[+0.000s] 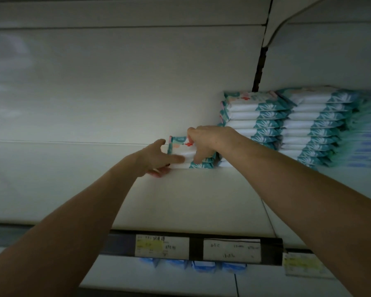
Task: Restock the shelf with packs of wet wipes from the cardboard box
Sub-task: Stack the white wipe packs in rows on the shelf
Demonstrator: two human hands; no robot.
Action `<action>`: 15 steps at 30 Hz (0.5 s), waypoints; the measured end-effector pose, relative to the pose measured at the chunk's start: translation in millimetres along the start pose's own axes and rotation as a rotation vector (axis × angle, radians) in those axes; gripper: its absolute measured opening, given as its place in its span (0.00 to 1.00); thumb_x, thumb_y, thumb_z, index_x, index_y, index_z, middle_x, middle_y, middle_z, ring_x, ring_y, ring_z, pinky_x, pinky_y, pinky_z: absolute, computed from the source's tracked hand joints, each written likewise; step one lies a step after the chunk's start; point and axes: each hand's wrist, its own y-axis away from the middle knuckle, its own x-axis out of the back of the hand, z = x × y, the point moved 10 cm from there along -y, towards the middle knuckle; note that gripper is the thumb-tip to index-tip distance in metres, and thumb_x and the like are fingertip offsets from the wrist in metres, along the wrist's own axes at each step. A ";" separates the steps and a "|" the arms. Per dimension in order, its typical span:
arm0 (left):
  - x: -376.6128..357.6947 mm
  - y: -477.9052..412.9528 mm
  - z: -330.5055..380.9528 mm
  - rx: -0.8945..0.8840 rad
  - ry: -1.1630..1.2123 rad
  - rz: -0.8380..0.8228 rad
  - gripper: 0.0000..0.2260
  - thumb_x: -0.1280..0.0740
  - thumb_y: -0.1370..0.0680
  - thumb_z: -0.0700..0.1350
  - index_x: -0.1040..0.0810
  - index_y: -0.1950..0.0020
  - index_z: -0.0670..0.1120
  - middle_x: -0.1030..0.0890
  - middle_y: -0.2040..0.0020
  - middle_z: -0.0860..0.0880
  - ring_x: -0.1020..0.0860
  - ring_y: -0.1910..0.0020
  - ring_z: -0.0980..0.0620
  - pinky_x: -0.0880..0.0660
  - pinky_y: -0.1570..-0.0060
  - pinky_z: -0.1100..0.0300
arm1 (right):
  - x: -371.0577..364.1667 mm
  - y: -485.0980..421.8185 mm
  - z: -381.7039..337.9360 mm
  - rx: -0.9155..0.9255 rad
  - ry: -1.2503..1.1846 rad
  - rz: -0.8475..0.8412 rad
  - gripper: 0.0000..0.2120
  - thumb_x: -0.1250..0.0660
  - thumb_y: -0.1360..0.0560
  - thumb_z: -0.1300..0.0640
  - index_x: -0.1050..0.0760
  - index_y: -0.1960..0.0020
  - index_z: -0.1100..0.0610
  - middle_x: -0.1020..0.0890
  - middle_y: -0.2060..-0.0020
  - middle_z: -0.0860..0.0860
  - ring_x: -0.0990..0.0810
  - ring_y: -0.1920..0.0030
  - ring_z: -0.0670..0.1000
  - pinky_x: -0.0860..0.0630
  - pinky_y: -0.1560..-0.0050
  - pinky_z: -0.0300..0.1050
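Forearms [58,239] from 6 o'clock; left hand [155,160] pressed straight fingers against short pack stack [179,146], right hand [204,144] gripped its top. Open shelf [201,200] room at 9; tall stacks [287,125] at 3 blurred, cropped.

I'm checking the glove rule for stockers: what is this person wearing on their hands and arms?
Nothing that shows. The left hand and right hand are bare, without gloves; no ring, watch or bracelet is visible. The left forearm and right forearm are uncovered to the frame edge; no sleeve is in view.
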 end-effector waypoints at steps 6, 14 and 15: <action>-4.3 -5.5 8.5 -0.070 0.013 0.062 0.17 0.35 0.21 0.43 0.28 0.33 0.39 0.23 0.57 0.45 0.23 0.64 0.51 0.20 0.58 0.57 | 3.7 -4.1 -0.9 0.006 0.076 0.079 0.28 0.26 0.31 0.54 0.34 0.37 0.58 0.26 0.45 0.56 0.29 0.54 0.53 0.29 0.57 0.47; -0.5 -9.3 3.4 -0.062 0.038 0.060 0.26 0.37 0.24 0.30 0.34 0.27 0.39 0.23 0.58 0.42 0.23 0.66 0.49 0.21 0.71 0.62 | -5.3 -4.1 -1.6 -0.004 0.130 0.171 0.29 0.30 0.28 0.59 0.40 0.32 0.59 0.28 0.41 0.57 0.27 0.43 0.57 0.32 0.55 0.49; 0.4 -9.5 3.5 -0.067 0.043 0.071 0.26 0.37 0.24 0.30 0.34 0.26 0.39 0.23 0.57 0.41 0.23 0.67 0.49 0.21 0.72 0.62 | -4.8 -4.4 -1.3 -0.006 0.124 0.177 0.28 0.31 0.27 0.59 0.40 0.32 0.59 0.28 0.41 0.57 0.27 0.43 0.57 0.32 0.55 0.49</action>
